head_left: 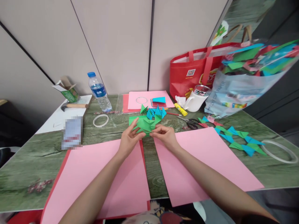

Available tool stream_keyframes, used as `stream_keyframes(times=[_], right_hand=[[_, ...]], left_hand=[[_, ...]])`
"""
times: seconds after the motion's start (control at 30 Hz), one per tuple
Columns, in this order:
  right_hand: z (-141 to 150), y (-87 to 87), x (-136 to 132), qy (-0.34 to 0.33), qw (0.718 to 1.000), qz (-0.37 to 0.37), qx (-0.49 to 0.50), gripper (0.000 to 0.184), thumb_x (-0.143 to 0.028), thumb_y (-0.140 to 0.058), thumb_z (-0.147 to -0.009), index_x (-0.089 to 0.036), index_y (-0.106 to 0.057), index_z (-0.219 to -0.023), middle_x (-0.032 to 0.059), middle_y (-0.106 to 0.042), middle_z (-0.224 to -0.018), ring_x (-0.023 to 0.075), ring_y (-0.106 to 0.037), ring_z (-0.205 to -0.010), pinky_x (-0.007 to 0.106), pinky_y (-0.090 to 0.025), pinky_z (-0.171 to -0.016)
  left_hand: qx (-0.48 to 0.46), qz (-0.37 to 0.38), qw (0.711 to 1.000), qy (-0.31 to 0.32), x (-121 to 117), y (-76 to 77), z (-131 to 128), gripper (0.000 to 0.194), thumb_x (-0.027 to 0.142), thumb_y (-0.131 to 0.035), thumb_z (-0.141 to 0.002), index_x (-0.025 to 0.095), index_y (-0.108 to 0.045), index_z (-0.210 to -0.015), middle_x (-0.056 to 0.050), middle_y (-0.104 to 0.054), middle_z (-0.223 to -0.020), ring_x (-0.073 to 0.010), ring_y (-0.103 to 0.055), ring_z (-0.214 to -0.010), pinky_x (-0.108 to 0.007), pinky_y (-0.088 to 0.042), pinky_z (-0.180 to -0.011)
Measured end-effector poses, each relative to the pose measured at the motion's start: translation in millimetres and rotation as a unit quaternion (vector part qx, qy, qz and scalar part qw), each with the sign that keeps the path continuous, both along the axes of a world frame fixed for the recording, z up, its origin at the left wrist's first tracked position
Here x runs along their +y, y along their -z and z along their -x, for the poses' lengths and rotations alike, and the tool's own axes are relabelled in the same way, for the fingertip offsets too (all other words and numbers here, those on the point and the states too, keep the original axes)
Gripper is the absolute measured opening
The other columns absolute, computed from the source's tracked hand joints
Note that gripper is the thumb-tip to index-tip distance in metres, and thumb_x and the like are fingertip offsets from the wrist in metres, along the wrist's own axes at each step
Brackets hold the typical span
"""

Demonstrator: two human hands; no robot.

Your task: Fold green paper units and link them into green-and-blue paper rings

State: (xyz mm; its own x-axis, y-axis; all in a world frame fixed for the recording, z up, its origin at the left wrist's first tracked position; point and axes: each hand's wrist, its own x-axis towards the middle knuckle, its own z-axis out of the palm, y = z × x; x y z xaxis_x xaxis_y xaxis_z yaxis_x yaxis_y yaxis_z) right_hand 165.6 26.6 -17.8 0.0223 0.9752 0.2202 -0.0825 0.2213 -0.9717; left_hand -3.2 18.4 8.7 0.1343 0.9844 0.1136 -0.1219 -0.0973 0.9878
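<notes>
Between my two hands is a piece of folded green paper [146, 125], held just above the table. My left hand [131, 137] grips its left side, thumb below and fingers behind. At its lower right corner, my right hand [164, 134] pinches the paper between thumb and fingertips. Right behind it lie blue folded paper pieces [157, 111] and a small green folded piece [144, 109]. Flat green paper [132, 119] shows partly behind my left fingers. Large pink sheets [102, 174] lie under my left forearm, and another pink sheet [205, 158] lies under my right.
Scissors [192, 123], a yellow glue stick [180, 109] and a white mug [198, 99] stand or lie right of centre. Joined folded-paper rings [240, 140] lie farther right, near bags [245, 90]. A water bottle [100, 92], hammer [74, 105] and tape roll [101, 120] are at left.
</notes>
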Motion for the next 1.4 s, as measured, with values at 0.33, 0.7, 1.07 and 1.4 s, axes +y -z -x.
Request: stream_keyframes(times=[0.33,0.7,1.07,1.4], right_hand=[[1.8,-3.0,-2.7,-0.064,0.993,-0.066,-0.077,0.014,-0.031,-0.076,-0.057,-0.02,-0.07,-0.064,0.0017,-0.059,-0.068,0.0151,-0.056,-0.07,0.027,-0.042,-0.063],[2.2,-7.8,-4.9,-0.062,0.996,-0.017,-0.065,0.016,-0.032,-0.073,-0.06,-0.018,-0.067,-0.056,0.0011,-0.06,-0.057,0.0148,-0.055,-0.062,0.026,-0.042,-0.058],[4.2,-7.3,-7.2,-0.067,0.998,0.002,-0.014,0.012,-0.027,-0.073,-0.059,-0.017,-0.067,-0.058,-0.0002,-0.06,-0.057,0.0117,-0.054,-0.055,0.023,-0.041,-0.051],[4.0,-12.9,-6.7,-0.096,0.995,0.027,-0.011,0.017,-0.031,-0.073,-0.059,-0.016,-0.065,-0.058,-0.0001,-0.061,-0.056,0.0122,-0.055,-0.053,0.024,-0.044,-0.051]], left_hand=[[0.098,0.012,0.995,0.014,-4.6,-11.3,1.6,0.038,0.022,-0.072,-0.06,0.017,-0.068,-0.098,-0.002,-0.068,-0.068,-0.0148,-0.06,-0.061,-0.024,-0.047,-0.061],[0.058,0.039,0.997,-0.008,-4.2,1.9,-0.7,0.031,0.03,-0.07,-0.064,0.017,-0.07,-0.093,-0.004,-0.071,-0.077,-0.0188,-0.065,-0.07,-0.029,-0.049,-0.07],[0.039,0.051,0.998,-0.016,-2.8,2.0,-1.4,0.021,0.029,-0.074,-0.057,0.013,-0.069,-0.069,-0.004,-0.069,-0.067,-0.0162,-0.063,-0.064,-0.028,-0.05,-0.066],[0.043,0.022,0.998,-0.031,-6.0,0.7,-2.6,0.019,0.028,-0.073,-0.059,0.013,-0.062,-0.058,-0.001,-0.064,-0.057,-0.0117,-0.058,-0.055,-0.022,-0.045,-0.056]])
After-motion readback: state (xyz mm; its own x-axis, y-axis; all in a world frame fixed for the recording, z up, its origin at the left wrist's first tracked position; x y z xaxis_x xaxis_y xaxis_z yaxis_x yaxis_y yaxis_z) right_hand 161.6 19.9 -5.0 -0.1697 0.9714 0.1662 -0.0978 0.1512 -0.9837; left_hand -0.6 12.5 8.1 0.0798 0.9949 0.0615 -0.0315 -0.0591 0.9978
